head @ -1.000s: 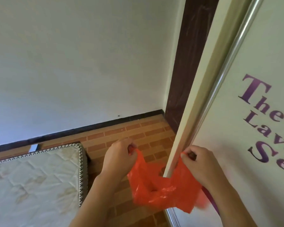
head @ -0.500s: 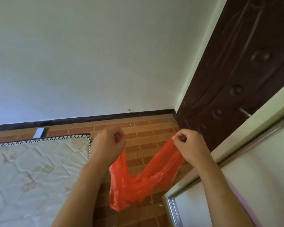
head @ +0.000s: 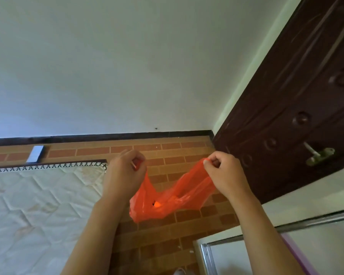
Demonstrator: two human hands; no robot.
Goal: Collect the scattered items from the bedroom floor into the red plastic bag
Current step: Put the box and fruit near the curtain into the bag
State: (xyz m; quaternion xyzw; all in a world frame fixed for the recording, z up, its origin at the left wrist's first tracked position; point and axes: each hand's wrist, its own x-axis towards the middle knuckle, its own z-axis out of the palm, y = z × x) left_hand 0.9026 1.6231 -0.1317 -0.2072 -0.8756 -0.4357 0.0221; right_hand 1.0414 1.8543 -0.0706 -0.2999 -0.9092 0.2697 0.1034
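The red plastic bag (head: 167,197) hangs stretched between both hands above the brick-patterned floor. My left hand (head: 123,175) pinches one top edge of the bag, and my right hand (head: 224,175) pinches the other edge a little further right. The bag sags in the middle and is thin and see-through, with a small hole low on its left side. A small grey flat item (head: 35,153) lies on the floor against the skirting, just behind the mattress.
A quilted white mattress (head: 38,211) lies on the floor at the left. A dark brown wooden door (head: 296,116) with a metal handle (head: 320,156) stands at the right. A white cabinet with a chrome-edged panel (head: 246,253) is at the lower right.
The view has swung left, from the cabinet panel with purple lettering to the door. My hands have drawn further apart, stretching the bag wider.
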